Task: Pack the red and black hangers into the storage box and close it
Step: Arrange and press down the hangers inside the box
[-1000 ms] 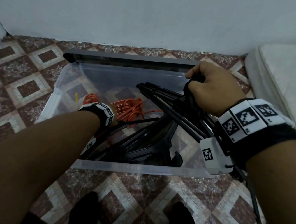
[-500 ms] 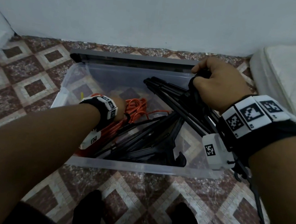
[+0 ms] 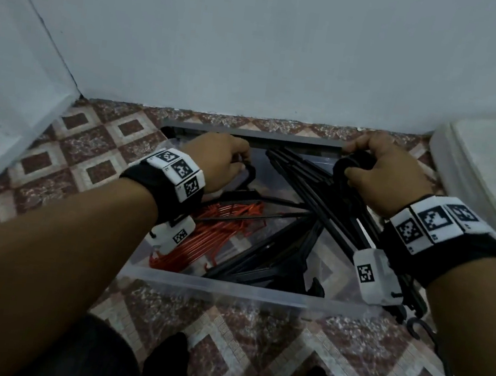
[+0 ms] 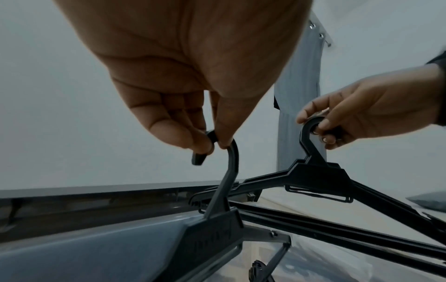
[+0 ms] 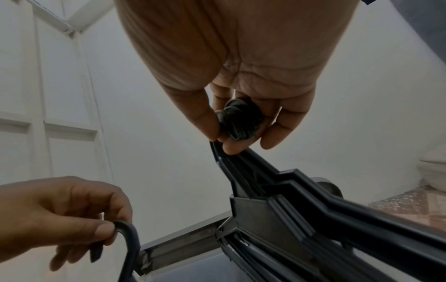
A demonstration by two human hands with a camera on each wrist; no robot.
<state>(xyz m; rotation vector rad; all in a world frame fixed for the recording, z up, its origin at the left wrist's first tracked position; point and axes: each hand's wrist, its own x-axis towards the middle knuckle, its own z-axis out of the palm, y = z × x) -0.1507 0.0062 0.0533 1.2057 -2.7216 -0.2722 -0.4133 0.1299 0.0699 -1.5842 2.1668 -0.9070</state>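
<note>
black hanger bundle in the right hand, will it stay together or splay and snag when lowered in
The stack of black plastic hangers is probably stiff; its arms run straight and unbent. It may fan out, since the right hand grips only the bunched hooks. Snagging looks likely: loose black hangers and thin red hangers already cross in the clear plastic storage box.

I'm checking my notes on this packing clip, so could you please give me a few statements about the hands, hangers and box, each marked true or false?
1. The left hand pinches the hook of a single black hanger. True.
2. The right hand is empty. False: it grips the hooks of a bundle of black hangers.
3. The red hangers lie inside the storage box. True.
4. The box is closed. False: it is open on top, its contents exposed.
5. A black hanger on the floor lies outside the box. True.
</note>
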